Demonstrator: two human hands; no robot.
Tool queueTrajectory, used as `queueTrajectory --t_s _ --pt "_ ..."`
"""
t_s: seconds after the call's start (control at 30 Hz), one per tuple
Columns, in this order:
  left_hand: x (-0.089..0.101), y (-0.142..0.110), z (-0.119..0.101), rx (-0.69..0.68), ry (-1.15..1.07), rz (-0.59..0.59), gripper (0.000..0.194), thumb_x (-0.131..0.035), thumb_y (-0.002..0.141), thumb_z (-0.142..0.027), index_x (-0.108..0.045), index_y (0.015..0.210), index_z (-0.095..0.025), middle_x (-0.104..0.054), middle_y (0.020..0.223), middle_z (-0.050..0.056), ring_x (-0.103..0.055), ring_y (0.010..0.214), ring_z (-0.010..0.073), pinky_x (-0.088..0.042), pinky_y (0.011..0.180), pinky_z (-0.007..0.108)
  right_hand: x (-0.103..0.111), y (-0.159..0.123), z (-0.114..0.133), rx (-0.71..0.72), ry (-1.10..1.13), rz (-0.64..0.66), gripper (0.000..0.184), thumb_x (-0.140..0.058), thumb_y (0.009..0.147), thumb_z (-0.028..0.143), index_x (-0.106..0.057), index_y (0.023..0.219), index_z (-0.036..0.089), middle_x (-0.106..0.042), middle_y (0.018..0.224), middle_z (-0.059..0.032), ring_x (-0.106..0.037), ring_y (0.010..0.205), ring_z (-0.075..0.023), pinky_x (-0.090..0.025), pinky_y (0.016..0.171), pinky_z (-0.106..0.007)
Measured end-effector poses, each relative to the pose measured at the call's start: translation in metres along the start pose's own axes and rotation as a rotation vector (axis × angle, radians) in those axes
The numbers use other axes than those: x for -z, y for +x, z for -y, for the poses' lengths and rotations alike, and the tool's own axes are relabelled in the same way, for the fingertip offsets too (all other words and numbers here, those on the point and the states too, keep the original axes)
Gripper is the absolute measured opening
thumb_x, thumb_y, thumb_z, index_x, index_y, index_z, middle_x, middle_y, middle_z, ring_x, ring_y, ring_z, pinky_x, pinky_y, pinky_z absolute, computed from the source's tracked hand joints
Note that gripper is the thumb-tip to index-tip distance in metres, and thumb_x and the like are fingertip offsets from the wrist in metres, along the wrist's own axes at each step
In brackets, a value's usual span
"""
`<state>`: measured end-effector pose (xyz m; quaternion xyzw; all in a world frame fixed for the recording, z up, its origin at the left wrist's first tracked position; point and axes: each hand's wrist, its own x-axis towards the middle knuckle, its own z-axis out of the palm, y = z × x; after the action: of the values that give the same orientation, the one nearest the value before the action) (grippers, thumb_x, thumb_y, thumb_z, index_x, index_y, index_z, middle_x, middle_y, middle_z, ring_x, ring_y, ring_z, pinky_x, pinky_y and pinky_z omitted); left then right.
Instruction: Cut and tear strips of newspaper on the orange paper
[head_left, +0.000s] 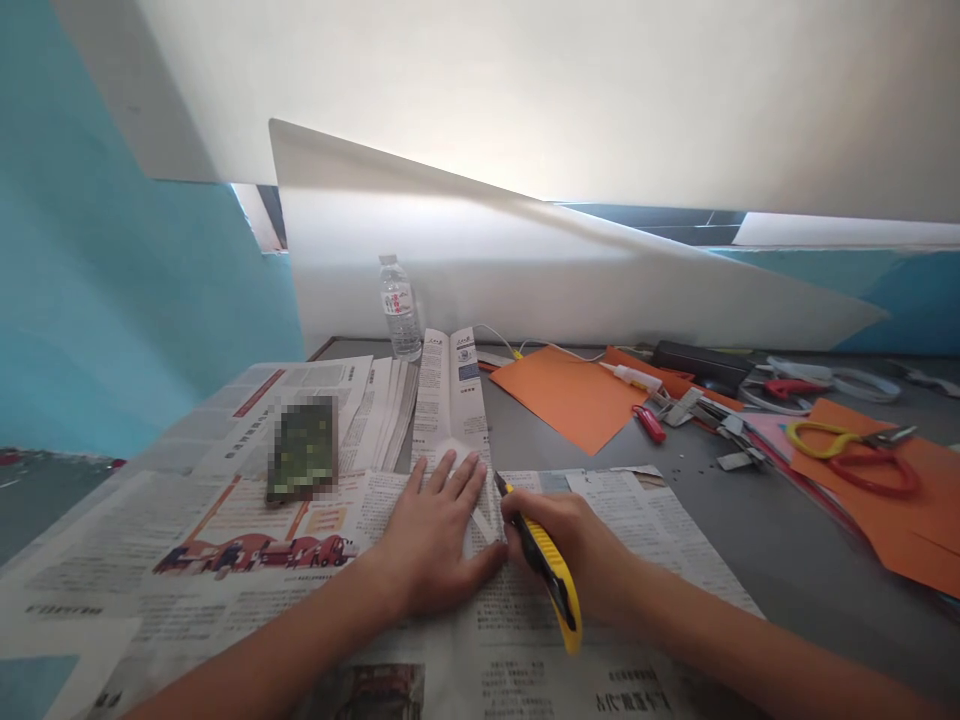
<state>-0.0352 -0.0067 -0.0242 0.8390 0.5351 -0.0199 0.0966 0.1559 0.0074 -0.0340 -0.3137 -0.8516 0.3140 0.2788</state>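
My left hand (442, 545) lies flat, fingers spread, on a folded newspaper strip (450, 400) that runs away from me. A pale, flat piece (484, 525) shows partly beneath it; most of it is covered, and I cannot tell its kind. Closed around a yellow and black utility knife (551, 570) is my right hand (577, 535). The knife is tilted, its tip at the right edge of the strip, close to my left fingertips. Spread-out newspaper (637, 560) lies under both hands.
Left of the strip are stacked newspapers (390, 410) and a blurred dark green object (304, 450). A water bottle (403, 315) stands behind. To the right lie orange paper (574, 395), a glue tube (637, 378), a small red tool (649, 424), a black case (705, 368) and scissors (870, 470).
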Motion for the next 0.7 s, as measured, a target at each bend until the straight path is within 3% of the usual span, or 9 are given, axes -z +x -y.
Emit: queueTrajectory --t_s 0.13,0.27,0.43,0.57,0.7 --pt "-0.002 0.0 0.002 -0.011 -0.004 -0.02 0.081 -0.029 0.09 -0.066 -0.02 0.152 -0.015 -0.012 0.158 0.008 -0.007 0.146 0.0323 -0.006 0.116 0.057 -0.002 -0.004 0.002 -0.036 0.085 -0.024 0.015 -0.053 0.072 0.009 -0.045 0.077 0.021 -0.053 0.057 0.0052 -0.042 0.048 -0.0092 -0.037 0.052 -0.022" --pt "-0.003 -0.001 0.003 -0.014 -0.008 -0.025 0.082 -0.029 0.09 -0.067 -0.02 0.152 -0.015 -0.012 0.159 0.008 -0.006 0.146 0.0321 -0.005 0.117 0.056 -0.002 -0.012 0.007 -0.103 0.247 0.053 0.019 -0.05 0.074 0.005 -0.043 0.08 0.022 -0.053 0.05 0.009 -0.041 0.042 -0.0074 -0.038 0.049 -0.02" --pt "-0.004 -0.001 0.003 -0.003 -0.006 -0.012 0.083 -0.029 0.089 -0.068 -0.02 0.153 -0.014 -0.011 0.159 0.008 -0.005 0.146 0.0325 -0.005 0.116 0.057 -0.002 -0.02 0.016 -0.147 0.16 -0.009 0.014 -0.053 0.078 0.011 -0.044 0.077 0.021 -0.052 0.052 0.008 -0.04 0.042 -0.0062 -0.035 0.045 -0.019" --pt "-0.004 -0.001 0.003 -0.004 -0.007 -0.014 0.083 -0.029 0.089 -0.068 -0.019 0.153 -0.015 -0.011 0.159 0.008 -0.004 0.146 0.0325 -0.005 0.116 0.057 -0.002 -0.026 0.021 -0.12 0.237 0.064 0.021 -0.052 0.072 0.004 -0.042 0.078 0.022 -0.052 0.053 0.0089 -0.043 0.044 -0.0064 -0.038 0.048 -0.018" --pt "-0.006 -0.001 0.003 -0.01 -0.003 -0.025 0.083 -0.028 0.089 -0.068 -0.02 0.152 -0.014 -0.011 0.159 0.008 -0.004 0.146 0.0318 -0.005 0.116 0.056 -0.007 -0.032 0.02 -0.085 0.107 -0.043 0.016 -0.054 0.076 0.008 -0.045 0.079 0.021 -0.054 0.061 0.0062 -0.043 0.046 -0.006 -0.038 0.048 -0.018"
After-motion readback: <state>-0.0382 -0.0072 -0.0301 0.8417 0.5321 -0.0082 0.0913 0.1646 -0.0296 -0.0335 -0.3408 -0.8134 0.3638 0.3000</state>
